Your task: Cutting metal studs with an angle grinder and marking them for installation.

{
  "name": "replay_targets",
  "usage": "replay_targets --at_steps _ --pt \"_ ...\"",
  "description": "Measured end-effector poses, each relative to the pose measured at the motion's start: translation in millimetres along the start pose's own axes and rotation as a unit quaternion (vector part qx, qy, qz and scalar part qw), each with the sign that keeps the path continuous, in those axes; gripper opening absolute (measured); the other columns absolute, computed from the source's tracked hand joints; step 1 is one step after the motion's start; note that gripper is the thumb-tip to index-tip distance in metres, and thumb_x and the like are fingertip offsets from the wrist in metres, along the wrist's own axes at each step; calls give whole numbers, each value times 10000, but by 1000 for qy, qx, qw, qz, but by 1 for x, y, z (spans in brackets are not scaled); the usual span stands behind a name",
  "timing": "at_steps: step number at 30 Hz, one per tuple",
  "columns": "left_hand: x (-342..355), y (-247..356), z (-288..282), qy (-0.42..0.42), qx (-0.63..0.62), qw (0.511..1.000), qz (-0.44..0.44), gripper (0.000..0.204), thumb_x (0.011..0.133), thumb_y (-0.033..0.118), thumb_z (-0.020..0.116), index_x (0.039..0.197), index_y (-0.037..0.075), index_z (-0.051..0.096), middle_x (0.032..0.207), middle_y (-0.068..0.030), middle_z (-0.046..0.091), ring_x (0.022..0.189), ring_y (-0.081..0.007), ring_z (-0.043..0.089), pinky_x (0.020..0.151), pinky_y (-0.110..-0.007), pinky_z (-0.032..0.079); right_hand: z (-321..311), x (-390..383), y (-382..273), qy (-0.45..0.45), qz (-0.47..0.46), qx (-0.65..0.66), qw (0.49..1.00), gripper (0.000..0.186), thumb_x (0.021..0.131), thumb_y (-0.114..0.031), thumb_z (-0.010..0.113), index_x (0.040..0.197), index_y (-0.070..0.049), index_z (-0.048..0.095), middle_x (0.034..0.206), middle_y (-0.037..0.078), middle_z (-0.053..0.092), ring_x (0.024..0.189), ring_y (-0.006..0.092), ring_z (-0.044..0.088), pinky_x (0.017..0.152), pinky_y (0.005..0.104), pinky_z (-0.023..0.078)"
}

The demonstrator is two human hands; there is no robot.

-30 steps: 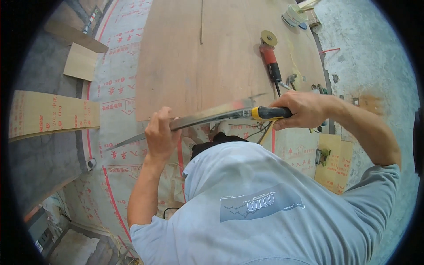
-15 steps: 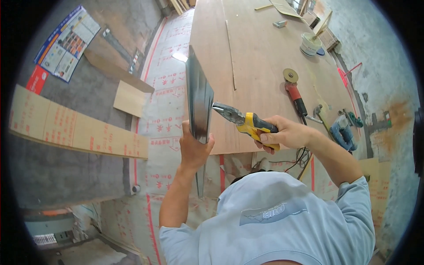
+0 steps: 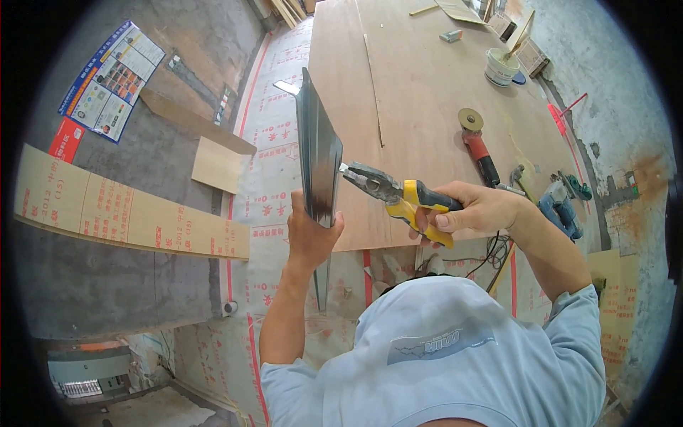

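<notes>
Long dark-grey metal strip (image 3: 321, 164) held over the near left corner of the wooden bench (image 3: 427, 107); left hand (image 3: 311, 233) fingers wrapped round it. Right hand (image 3: 475, 210) fingers curled round yellow-and-black pliers (image 3: 409, 193), tips at strip's edge. Red-and-black angle grinder (image 3: 480, 154) near bench's right edge.

Hands (image 3: 478, 211) are bare, the short-sleeved shirt (image 3: 455, 388) pale blue with a darker print (image 3: 427, 349).

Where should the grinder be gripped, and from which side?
Probably by the black rear grip of the grinder, from the near side: that slim end points toward the person, and the disc lies at the far end. The right hand is nearest but holds the pliers.
</notes>
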State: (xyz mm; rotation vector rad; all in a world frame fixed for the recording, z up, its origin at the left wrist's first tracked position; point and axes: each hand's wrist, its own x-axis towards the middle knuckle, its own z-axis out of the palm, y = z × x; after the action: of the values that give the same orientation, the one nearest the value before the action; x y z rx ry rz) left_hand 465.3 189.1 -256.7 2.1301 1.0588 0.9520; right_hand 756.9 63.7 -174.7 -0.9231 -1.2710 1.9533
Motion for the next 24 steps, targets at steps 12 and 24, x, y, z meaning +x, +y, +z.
replay_targets --at_steps 12,24 --pt "-1 6 1 -8 19 1000 -3 527 760 48 799 1126 35 421 891 -158 676 825 -350 701 752 -442 552 13 2 15 54 50 -23 997 389 1031 -364 639 1224 -30 587 1110 52 622 1023 151 581 826 320 499" --pt "-2 -4 2 -9 1 1000 9 580 767 87 805 1177 20 400 936 -185 677 854 -375 690 773 -456 545 24 -1 16 22 14 55 998 396 1000 -305 680 1300 -50 632 1158 50 566 1013 142 527 804 333 482"
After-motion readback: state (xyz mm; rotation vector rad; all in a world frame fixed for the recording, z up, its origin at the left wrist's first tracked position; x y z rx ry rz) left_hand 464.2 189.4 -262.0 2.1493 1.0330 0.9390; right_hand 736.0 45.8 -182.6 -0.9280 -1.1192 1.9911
